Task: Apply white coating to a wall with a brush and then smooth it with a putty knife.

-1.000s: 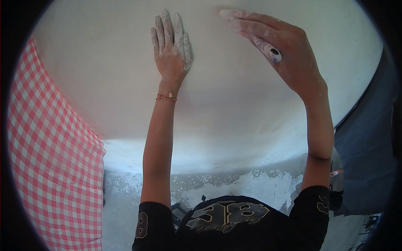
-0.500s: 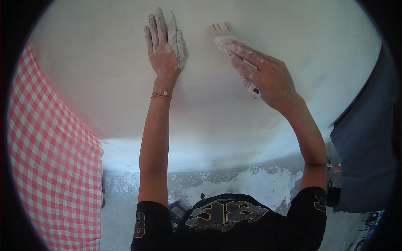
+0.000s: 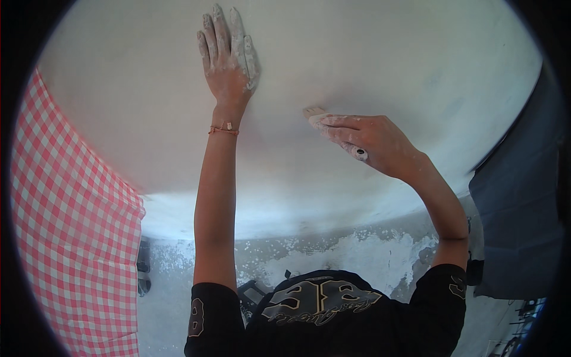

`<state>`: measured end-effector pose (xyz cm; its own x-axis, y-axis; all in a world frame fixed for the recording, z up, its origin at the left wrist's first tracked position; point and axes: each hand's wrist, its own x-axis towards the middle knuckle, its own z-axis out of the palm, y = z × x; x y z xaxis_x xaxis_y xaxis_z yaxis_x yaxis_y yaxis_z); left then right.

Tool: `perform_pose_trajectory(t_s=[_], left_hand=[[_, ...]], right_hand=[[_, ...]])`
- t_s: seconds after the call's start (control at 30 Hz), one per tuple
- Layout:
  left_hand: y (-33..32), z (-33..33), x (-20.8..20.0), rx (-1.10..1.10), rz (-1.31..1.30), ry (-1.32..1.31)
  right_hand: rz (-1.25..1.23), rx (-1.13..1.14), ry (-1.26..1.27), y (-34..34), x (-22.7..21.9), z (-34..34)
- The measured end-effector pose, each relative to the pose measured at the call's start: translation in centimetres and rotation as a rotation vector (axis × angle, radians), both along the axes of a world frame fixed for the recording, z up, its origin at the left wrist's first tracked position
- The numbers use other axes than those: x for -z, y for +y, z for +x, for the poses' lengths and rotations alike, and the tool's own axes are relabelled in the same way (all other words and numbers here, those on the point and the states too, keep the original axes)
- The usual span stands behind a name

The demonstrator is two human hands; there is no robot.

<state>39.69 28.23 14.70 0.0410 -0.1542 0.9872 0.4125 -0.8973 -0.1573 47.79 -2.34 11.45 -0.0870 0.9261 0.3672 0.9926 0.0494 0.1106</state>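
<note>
Flat against a pale, smooth wall [image 3: 380, 71] rests my left hand [image 3: 228, 65], fingers stretched upward and coated with white powder or paste. My right hand [image 3: 369, 140] is closed round the handle of a flat paintbrush [image 3: 316, 116], also smeared white. The brush's bristles point up and left and appear to meet the wall surface, lower than my left hand and to its right. My fingers hide much of the handle; its end with a hole shows below them.
A pink-and-white checked cloth [image 3: 77, 226] hangs at the left. On the right hangs a dark grey-blue cloth [image 3: 511, 226]. The grey floor [image 3: 345, 253] below is splashed with white, and dark objects lie near the lower right edge.
My right hand has brought the paintbrush down the wall, and its bristles have tilted further left. My left hand sits slightly higher and further left in the picture.
</note>
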Motion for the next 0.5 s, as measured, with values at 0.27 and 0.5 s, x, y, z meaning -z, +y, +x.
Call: perform_pose_trajectory(t_s=[0.27,0.5], left_hand=[[-1.5,1.4,0.9,0.005,0.0,0.007],[-2.8,3.1,1.9,-0.002,0.015,0.017]], right_hand=[[0.436,0.031,-0.187,-2.0,-3.6,2.5],[0.696,0.036,-0.369,-2.6,-2.4,6.4]])
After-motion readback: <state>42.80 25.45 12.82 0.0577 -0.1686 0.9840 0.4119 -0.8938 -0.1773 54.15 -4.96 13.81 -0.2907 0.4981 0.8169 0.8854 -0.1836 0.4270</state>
